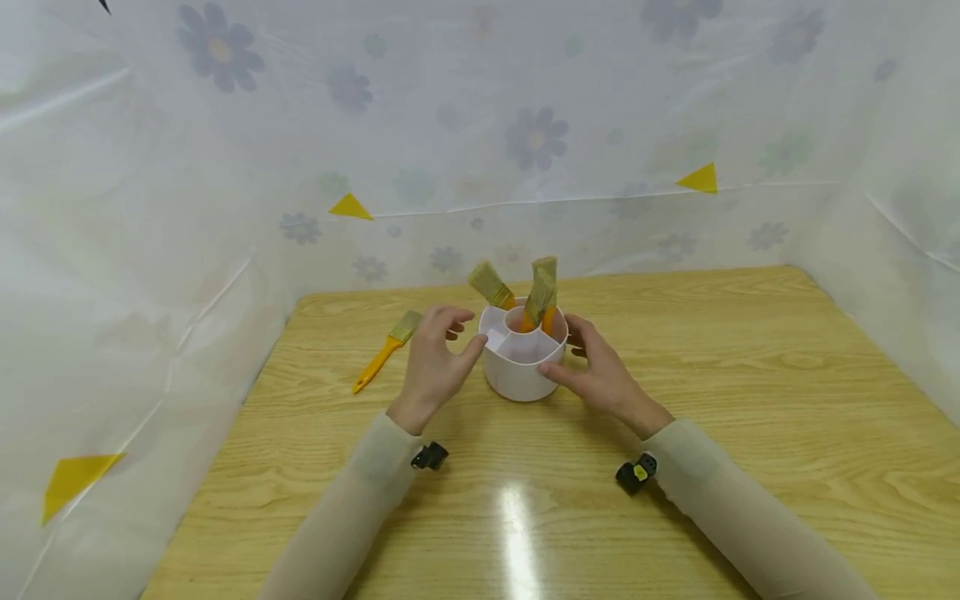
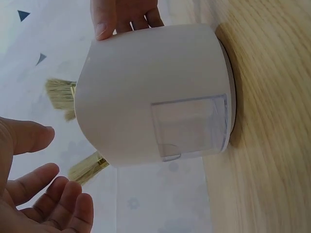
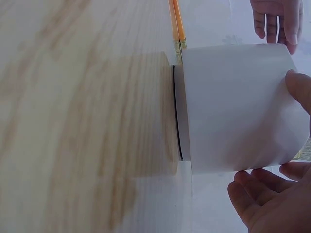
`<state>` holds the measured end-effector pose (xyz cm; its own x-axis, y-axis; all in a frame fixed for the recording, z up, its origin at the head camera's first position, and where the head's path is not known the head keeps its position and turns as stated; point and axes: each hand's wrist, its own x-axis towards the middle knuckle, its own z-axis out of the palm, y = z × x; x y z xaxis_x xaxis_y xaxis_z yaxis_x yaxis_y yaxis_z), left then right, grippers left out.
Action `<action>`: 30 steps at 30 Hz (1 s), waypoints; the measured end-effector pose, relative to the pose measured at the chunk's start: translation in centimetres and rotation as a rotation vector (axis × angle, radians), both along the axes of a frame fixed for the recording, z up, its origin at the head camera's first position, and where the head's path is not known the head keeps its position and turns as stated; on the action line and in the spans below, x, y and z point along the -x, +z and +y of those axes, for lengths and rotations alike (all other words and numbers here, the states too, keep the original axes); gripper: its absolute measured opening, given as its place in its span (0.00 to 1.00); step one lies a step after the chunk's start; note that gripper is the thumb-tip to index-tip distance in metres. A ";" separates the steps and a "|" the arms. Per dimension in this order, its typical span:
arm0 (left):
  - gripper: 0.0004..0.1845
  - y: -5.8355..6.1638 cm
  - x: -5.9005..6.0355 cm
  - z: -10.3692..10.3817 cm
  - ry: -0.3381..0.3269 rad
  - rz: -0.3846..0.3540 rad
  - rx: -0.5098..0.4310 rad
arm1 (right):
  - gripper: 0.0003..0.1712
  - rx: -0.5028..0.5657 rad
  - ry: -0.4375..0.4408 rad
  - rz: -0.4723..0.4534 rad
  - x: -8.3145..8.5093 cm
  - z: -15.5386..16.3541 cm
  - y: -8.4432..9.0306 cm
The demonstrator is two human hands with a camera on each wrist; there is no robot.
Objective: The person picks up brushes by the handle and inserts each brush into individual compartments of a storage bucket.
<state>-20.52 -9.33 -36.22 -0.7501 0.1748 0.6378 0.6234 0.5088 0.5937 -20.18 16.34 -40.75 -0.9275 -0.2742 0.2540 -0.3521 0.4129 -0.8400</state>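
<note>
Three brushes [image 1: 538, 296] already stood in the white holder [image 1: 521, 367] at mid-bench, and one brush [image 1: 386, 350] lay left of it, not yet in. Your left hand [image 1: 433, 367] was spread beside the holder, fingers relaxed. Your right hand [image 1: 603, 375] touched its right wall, fingers loose, gripping nothing.

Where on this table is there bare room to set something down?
Free: the whole right side of the table, and the near strip in front of the sleeves. Crowded: the middle, where both hands flank the white holder, and the left, where a loose brush lies.
</note>
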 end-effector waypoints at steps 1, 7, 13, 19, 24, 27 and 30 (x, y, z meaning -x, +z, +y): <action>0.13 0.0 0.0 -0.1 0.003 0.000 0.000 | 0.50 0.001 0.000 0.000 0.0 0.0 0.0; 0.14 0.1 0.0 -0.6 0.017 -0.028 0.008 | 0.51 0.000 -0.006 -0.012 0.0 0.0 0.1; 0.14 0.2 0.1 -1.2 0.055 -0.053 0.006 | 0.51 -0.002 -0.009 -0.028 -0.1 0.0 0.1; 0.13 0.1 0.2 -1.6 0.056 -0.029 0.015 | 0.51 0.000 -0.006 -0.022 0.0 0.0 0.0; 0.13 -0.2 0.4 -1.9 0.057 -0.044 0.019 | 0.51 -0.005 -0.007 -0.031 0.0 0.0 -0.1; 0.14 -0.3 0.6 -2.1 0.061 -0.052 0.016 | 0.51 -0.006 -0.010 -0.035 0.0 0.0 -0.1; 0.14 -0.4 0.8 -2.4 0.068 -0.047 0.014 | 0.51 -0.005 -0.011 -0.031 0.0 0.0 -0.1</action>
<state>-21.29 -11.71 -36.60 -0.7896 0.1308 0.5995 0.5587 0.5572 0.6143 -20.16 16.36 -40.81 -0.9379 -0.2654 0.2236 -0.3213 0.4205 -0.8485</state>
